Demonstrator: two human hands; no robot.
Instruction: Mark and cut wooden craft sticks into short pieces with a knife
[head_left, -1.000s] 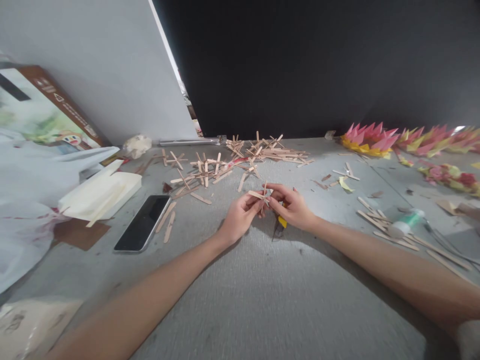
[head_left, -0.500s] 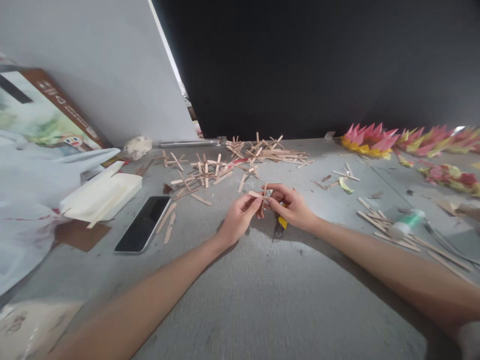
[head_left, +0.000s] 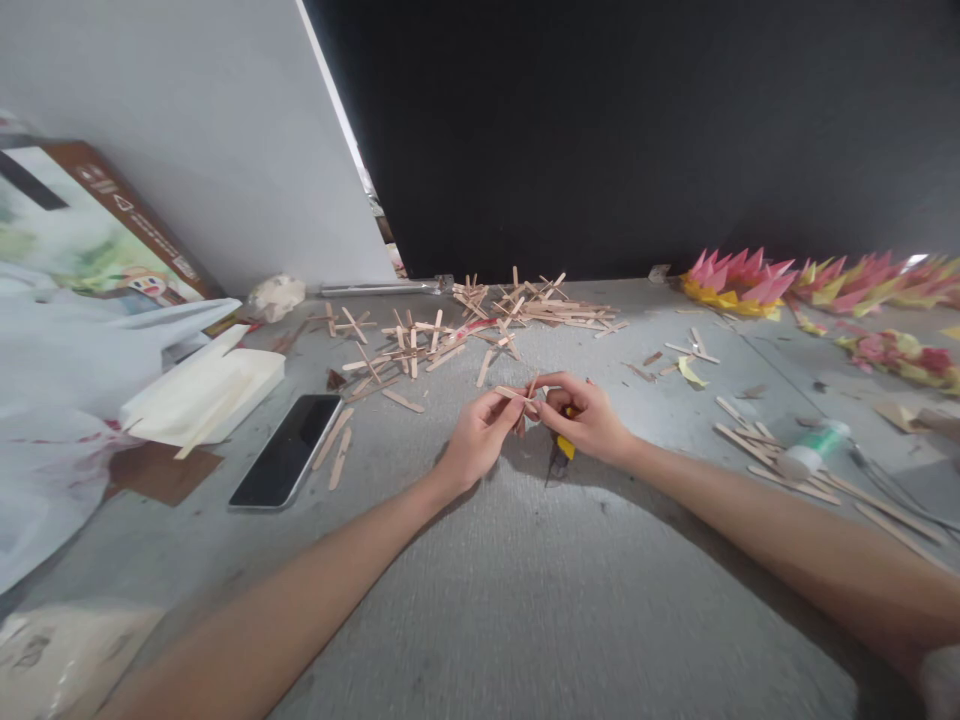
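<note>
Near the middle of the table, my left hand and my right hand meet around crossed wooden craft sticks. The left thumb and fingers pinch one flat stick; the right fingers grip the crossing stick from the other side. Where the sticks join is partly covered by fingertips. Under my right hand lies a tool with a yellow and black handle, mostly hidden by the palm. Beyond both hands spreads a heap of craft sticks, several of them joined into crosses.
A phone lies at left, beside a white foam box and a plastic bag. On the right are a glue bottle among loose sticks and a pink and yellow paper decoration. A black panel stands behind.
The crossed sticks have tilted slightly between my fingers, and the left stick's end sits a little lower. Both hands stay in nearly the same place.
</note>
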